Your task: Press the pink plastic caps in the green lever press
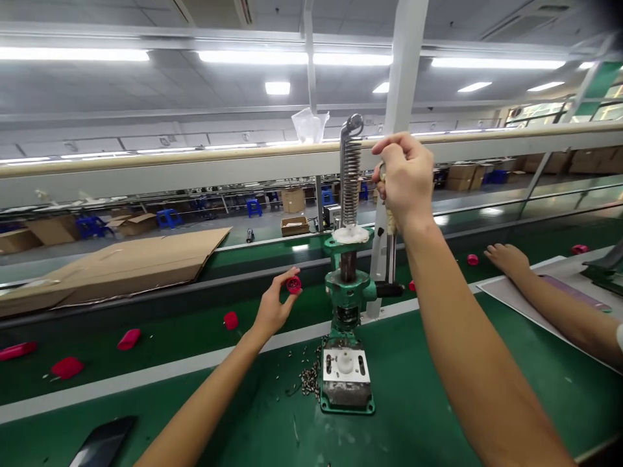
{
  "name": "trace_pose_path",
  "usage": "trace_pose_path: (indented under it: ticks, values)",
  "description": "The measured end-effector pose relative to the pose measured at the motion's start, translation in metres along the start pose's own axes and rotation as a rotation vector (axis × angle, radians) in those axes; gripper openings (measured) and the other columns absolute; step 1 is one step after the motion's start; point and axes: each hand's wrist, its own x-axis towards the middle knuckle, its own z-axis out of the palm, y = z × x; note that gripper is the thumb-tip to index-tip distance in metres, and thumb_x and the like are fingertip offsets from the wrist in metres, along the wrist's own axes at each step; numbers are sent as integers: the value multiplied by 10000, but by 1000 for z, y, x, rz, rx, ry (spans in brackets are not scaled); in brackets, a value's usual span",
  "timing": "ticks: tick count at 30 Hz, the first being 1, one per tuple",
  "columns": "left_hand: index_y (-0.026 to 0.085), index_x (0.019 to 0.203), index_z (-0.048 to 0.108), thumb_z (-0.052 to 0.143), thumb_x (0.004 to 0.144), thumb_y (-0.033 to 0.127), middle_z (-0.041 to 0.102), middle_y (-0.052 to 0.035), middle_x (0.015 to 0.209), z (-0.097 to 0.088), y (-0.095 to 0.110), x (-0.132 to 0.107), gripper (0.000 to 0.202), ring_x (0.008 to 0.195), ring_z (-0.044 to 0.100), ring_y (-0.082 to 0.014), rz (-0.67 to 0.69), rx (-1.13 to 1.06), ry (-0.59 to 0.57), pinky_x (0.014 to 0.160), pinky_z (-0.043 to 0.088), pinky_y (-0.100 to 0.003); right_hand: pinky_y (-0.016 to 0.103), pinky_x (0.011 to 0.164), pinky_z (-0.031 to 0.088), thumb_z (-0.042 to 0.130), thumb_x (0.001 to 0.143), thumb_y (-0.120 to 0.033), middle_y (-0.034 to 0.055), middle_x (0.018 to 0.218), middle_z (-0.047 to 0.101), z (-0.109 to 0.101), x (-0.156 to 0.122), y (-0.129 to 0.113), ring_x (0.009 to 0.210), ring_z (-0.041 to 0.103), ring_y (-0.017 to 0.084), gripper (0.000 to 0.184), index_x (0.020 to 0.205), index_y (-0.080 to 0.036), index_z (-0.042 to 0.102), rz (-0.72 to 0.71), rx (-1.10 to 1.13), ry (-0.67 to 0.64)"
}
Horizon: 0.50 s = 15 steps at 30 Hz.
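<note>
A green hand press (pixel 347 292) with a tall steel spring stands on the green bench in front of me. My right hand (pixel 403 178) is wrapped round the press's upright lever handle, held high. My left hand (pixel 273 306) pinches a small round red plastic part (pixel 293 283) above the conveyor belt, left of the press. The press's white base fixture (pixel 345 364) holds a white piece. A heap of small dark metal bits (pixel 309 379) lies beside the base.
More red parts (pixel 129 338) lie on the green conveyor belt (pixel 195 324). Another person's hand (pixel 509 259) rests on the belt at right, near a white sheet (pixel 535 305). A dark phone (pixel 102 444) lies bottom left. Flattened cardboard (pixel 117 266) lies beyond the belt.
</note>
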Motion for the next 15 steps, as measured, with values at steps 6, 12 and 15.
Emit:
trace_pose_path:
  ticks: [6,12,15]
  values:
    - [231,1305,496,529,981,344,705,-120,1324,-6,-58,-16,344,1263,666,-273,-454,323,-376,1145,456,-482,184,496,313,473,1043,-287,-4,623,470,0,-1,-2,496,433,73,211,949,-160,613,5,-22,-2]
    - [146,1382,480,649,804,214,491,-249,1549,-2,-88,-14,606,1483,417,-434,-490,464,-421,1202,248,-707,219,525,360,455,1056,-359,4,655,479,-2,-2,-1,551,485,105,239,982,-177,590,-13,-35,-39]
    - [199,1448,488,572,812,126,338,-151,1672,28,-70,0,646,1562,292,-316,-251,423,-424,1271,267,-521,219,515,353,465,1031,-319,6,653,497,-2,-2,-1,531,473,102,197,979,-179,593,-8,-7,-39]
